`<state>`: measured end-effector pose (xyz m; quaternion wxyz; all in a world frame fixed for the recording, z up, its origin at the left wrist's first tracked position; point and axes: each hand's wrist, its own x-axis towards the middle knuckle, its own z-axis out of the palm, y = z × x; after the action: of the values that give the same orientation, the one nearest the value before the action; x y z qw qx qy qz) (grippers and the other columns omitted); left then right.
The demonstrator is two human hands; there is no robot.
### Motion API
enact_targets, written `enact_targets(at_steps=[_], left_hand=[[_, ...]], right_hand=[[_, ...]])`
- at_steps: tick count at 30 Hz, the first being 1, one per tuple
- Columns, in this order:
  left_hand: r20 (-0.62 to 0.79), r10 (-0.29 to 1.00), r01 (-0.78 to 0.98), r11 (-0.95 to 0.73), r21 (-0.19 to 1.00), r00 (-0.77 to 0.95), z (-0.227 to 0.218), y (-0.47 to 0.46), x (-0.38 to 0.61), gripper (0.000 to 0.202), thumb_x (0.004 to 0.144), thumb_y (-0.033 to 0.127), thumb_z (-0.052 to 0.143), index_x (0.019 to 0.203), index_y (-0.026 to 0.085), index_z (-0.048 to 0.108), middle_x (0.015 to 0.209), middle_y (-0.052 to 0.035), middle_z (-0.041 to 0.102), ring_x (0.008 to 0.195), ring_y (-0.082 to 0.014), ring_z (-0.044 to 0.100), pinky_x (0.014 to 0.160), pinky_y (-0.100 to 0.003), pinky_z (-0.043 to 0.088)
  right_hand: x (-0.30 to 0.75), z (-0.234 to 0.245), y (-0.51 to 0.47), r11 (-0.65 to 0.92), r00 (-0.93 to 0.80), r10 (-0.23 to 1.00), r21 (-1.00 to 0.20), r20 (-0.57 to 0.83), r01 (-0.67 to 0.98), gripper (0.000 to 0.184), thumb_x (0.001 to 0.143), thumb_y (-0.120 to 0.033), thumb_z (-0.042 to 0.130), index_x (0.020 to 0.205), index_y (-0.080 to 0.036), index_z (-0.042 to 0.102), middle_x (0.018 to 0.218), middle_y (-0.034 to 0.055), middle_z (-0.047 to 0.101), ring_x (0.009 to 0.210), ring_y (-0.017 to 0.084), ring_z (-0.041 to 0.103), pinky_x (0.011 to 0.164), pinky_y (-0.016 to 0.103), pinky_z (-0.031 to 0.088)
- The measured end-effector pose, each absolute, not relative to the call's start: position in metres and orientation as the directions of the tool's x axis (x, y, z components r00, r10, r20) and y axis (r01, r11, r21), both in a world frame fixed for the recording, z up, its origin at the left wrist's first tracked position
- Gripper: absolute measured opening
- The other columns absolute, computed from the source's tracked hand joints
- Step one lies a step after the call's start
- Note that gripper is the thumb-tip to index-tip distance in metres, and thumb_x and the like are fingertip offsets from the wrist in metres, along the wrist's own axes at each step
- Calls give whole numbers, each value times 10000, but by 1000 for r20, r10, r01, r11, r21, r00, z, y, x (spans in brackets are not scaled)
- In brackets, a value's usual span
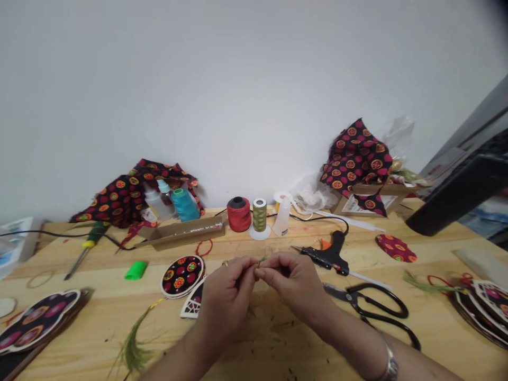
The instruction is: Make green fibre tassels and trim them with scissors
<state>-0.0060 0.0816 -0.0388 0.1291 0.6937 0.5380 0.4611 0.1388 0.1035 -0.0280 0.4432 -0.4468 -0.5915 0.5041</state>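
My left hand [229, 288] and my right hand [296, 283] meet above the middle of the wooden table, thumbs and forefingers pinched together. Between the fingertips shows a small bit of olive-green thread [261, 262]; the rest of it is hidden by the fingers. Partly behind my left hand lies a white-framed ornament [192, 307], beside a round ornament with flowered dark fabric [182, 277]. A green tassel [137, 344] rests left of my left forearm. Black-handled scissors [357, 299] lie by my right wrist, and a black glue gun [327, 257] is beyond them.
At the back stand a red thread spool [239, 216], an olive spool [259, 217] and a white bottle [282, 216]. A screwdriver [85, 251] and green cap [136, 270] lie left. Stacked ornaments [482, 304] sit at right, near a black cylinder [456, 190].
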Motion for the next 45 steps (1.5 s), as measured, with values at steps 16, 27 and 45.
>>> enact_targets(at_steps=[16, 27, 45], left_hand=[[519, 847, 651, -460, 604, 118, -37, 78, -2, 178, 832, 145, 514, 881, 206, 674, 684, 0, 705, 608, -148, 646, 571, -231, 475], [522, 838, 662, -483, 573, 159, -36, 77, -1, 184, 836, 132, 493, 851, 181, 669, 711, -27, 715, 628, -160, 652, 574, -243, 472], [486, 866, 692, -423, 585, 119, -38, 76, 1, 167, 820, 150, 499, 780, 206, 652, 672, -9, 715, 595, -169, 647, 539, -254, 455]], right_hand=[[139, -30, 104, 70, -173, 983, -997, 62, 40, 84, 660, -224, 691, 687, -146, 674, 568, -18, 594, 531, 97, 478, 518, 214, 394], [139, -28, 104, 134, -158, 980, -989, 122, 67, 70, 666, -199, 679, 721, -160, 697, 478, -69, 443, 479, 76, 379, 470, 197, 339], [140, -29, 103, 379, -130, 923, -912, 361, 156, 86, 697, -132, 689, 664, -204, 724, 565, -27, 623, 541, 101, 515, 524, 214, 407]])
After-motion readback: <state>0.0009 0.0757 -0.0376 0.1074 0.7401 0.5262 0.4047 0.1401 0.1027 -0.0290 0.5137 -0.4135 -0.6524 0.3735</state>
